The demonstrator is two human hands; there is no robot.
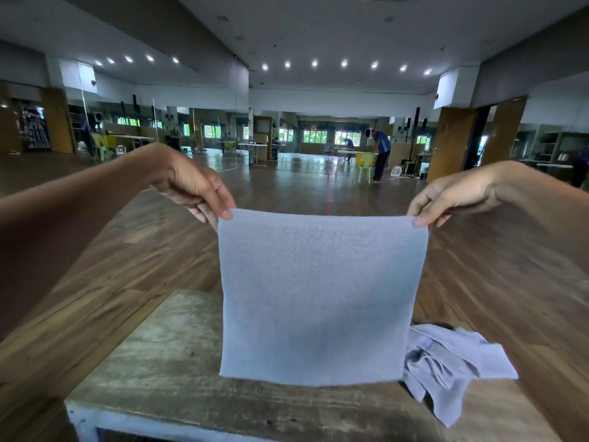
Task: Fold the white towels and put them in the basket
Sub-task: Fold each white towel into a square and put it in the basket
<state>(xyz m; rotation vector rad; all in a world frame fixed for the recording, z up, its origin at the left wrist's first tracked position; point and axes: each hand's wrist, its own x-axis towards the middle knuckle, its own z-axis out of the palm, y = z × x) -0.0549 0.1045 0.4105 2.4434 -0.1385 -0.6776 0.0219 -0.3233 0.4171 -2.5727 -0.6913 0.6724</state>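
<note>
A white towel [318, 298] hangs flat and square in the air in front of me, its lower edge just above the table. My left hand [194, 189] pinches its top left corner. My right hand [452, 196] pinches its top right corner. A heap of crumpled white towels [446, 362] lies on the table to the right, partly hidden behind the hanging towel. No basket is in view.
A worn wooden table [153, 371] stands directly below me, with a pale front edge. Around it spreads a wooden floor [134, 250]. Far back, a person [381, 154] bends over near tables and green chairs along a mirrored wall.
</note>
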